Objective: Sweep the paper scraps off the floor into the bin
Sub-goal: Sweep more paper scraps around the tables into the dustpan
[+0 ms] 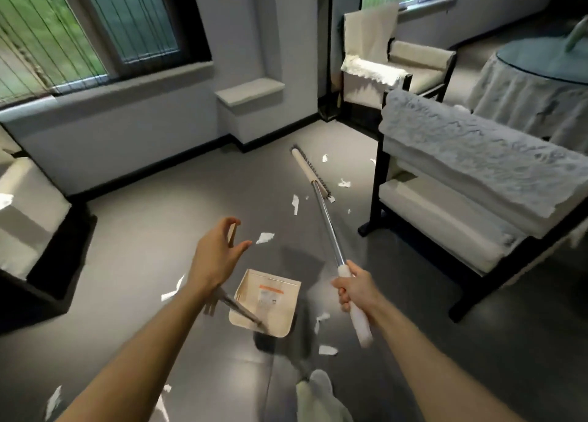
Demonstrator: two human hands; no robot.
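Grips broom in right hand; spreads fingers of left hand, empty; barely begun: scraps scattered, dustpan bare.

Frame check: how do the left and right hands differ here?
The right hand grips the broom by its white grip; the left hand holds nothing. The right hand's fingers are curled round the handle; the left hand's fingers are spread and loosely bent. The left hand reaches further forward, past the dustpan; the right hand is to its right. Both are bare and stretched out over the floor.
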